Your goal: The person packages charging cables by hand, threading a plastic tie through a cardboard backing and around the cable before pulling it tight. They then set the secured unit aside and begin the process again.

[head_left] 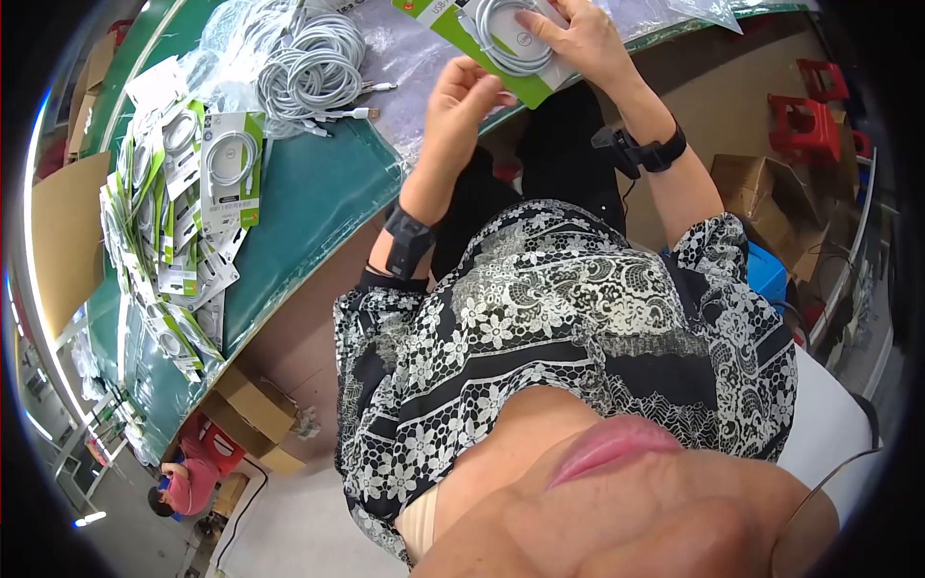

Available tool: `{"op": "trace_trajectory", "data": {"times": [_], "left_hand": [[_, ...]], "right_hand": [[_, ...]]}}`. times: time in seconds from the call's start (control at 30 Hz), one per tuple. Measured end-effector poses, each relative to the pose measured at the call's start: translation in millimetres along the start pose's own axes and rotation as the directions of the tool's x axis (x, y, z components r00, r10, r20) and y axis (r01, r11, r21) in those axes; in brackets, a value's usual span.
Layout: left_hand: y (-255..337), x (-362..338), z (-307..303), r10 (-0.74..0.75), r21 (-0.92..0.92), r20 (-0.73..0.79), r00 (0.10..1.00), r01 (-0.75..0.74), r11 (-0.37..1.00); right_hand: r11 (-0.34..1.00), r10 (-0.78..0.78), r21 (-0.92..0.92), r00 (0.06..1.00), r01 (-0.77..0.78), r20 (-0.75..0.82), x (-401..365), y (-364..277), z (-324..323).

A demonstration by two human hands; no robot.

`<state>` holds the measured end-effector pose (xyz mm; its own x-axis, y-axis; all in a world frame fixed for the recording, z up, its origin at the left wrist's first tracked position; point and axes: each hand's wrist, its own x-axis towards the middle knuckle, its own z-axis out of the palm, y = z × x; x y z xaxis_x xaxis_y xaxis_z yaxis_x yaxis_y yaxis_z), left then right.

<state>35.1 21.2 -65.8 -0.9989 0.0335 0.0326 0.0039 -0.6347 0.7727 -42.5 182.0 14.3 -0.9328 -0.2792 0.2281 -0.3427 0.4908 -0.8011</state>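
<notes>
At the top centre, my right hand [593, 43] grips a green and white card package [530, 90] with a coiled white cable [515, 39] on its front, thumb on the coil. Just left of the package's lower edge is my left hand [458, 106], fingers curled and thumb close to them; what it pinches, if anything, is too small to make out. A pile of similar carded cables [164, 222] lies on the green table at the left, one card [232, 169] face up on its right side. Loose coiled white cables [313, 72] lie between the pile and my left hand.
The green table [308, 193] has clear plastic sheeting and bags on it. Red stools [803, 125] and an open cardboard box [761, 197] stand at the right. More boxes [252, 409] are below the table edge. Another person [193, 482] sits at the lower left.
</notes>
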Motion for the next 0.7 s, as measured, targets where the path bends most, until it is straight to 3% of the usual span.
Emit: {"op": "trace_trajectory", "data": {"times": [0.3, 0.4, 0.5, 0.57, 0.63, 0.7], "left_hand": [[-7.1, -5.9, -10.6, 0.103, 0.054, -0.055, 0.993, -0.100, 0.994], [5.0, -8.1, -4.6, -0.037, 0.205, -0.014, 0.999, 0.039, 0.978], [-1.9, -9.1, -6.7, -0.032, 0.171, -0.049, 0.998, 0.040, 0.984], [-6.0, -8.7, -5.9, -0.028, 0.157, -0.057, 0.998, 0.037, 0.987], [-8.4, -10.7, -3.3, -0.035, 0.261, -0.075, 0.997, 0.053, 0.964], [-11.2, -10.2, -6.7, -0.028, 0.310, -0.087, 0.996, 0.054, 0.949]], "right_hand": [[0.992, 0.121, -0.045, 0.992, -0.120, 0.034, -16.5, -9.9, 19.6], [0.979, 0.202, -0.029, 0.971, -0.200, 0.128, -16.7, -17.2, 15.2], [0.991, -0.133, 0.036, 0.982, 0.129, 0.137, -21.1, -14.8, 19.7], [0.990, -0.140, -0.014, 0.981, 0.144, 0.138, -22.9, -6.8, 24.0], [0.978, -0.155, -0.114, 0.976, 0.172, 0.151, -22.8, 2.0, 28.2], [0.975, -0.177, -0.100, 0.969, 0.196, 0.171, -21.3, 7.6, 26.1]]}}
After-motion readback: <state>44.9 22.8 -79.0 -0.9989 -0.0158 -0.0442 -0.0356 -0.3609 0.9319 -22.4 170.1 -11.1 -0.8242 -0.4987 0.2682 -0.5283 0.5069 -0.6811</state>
